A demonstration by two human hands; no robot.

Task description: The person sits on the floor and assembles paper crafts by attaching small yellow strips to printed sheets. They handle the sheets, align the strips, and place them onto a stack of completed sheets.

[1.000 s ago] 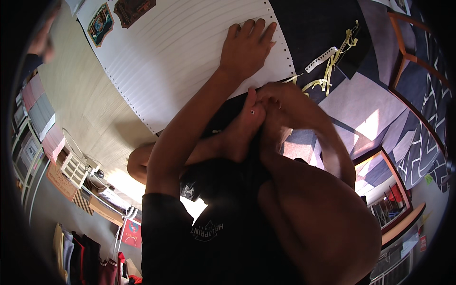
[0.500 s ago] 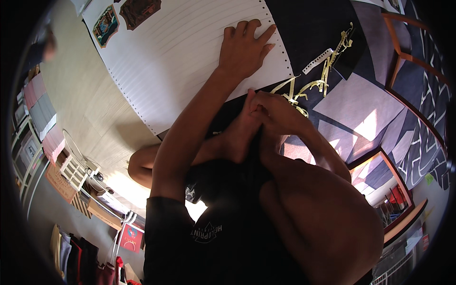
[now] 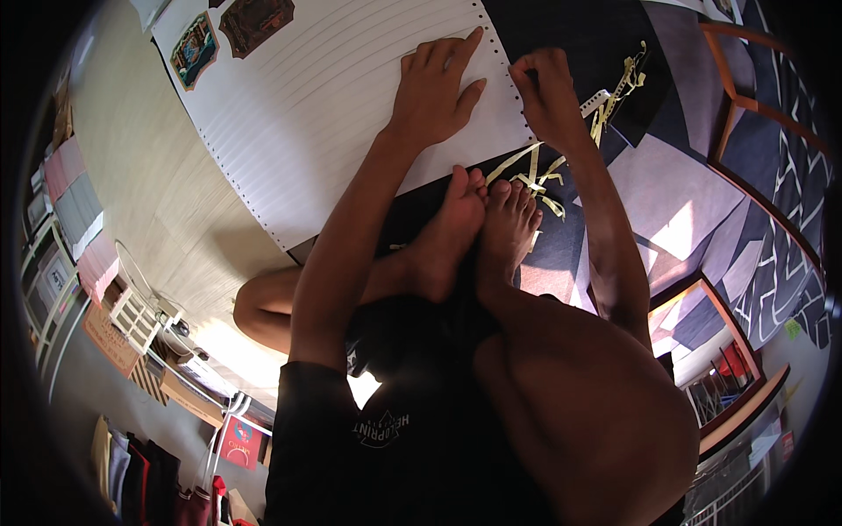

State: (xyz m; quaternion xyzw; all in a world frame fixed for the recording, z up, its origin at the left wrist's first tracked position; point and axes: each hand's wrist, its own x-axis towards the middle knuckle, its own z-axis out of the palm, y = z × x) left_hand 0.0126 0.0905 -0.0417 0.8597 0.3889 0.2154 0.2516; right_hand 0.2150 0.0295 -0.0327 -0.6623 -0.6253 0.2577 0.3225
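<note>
On the pale, wood-grained floor (image 3: pixel 149 175), just beyond the person's bare feet (image 3: pixel 503 232), lies a broad sheet of white paper (image 3: pixel 307 131), smooth and matte, with a flat black surface (image 3: pixel 548 22) along its right side. Faint parallel lines cross the paper, and small round dark holes run in a row along two opposite edges. The left hand (image 3: pixel 434 96) rests palm down near the paper's right side, fingers spread and thumb held away, gripping nothing. Well clear of it, the right hand (image 3: pixel 544 88) is beside the right-hand row of holes, fingers curled in; whether they pinch the edge, I cannot tell. Near the right wrist lie thin, crinkled yellow strips (image 3: pixel 630 79), tangled about a stiffer white strip (image 3: pixel 594 103) punched with holes. At the paper's upper left are two pieces with notched, shield-like outlines: a colourful plaque (image 3: pixel 194 51) and a dark brown plaque (image 3: pixel 256 26)
</note>
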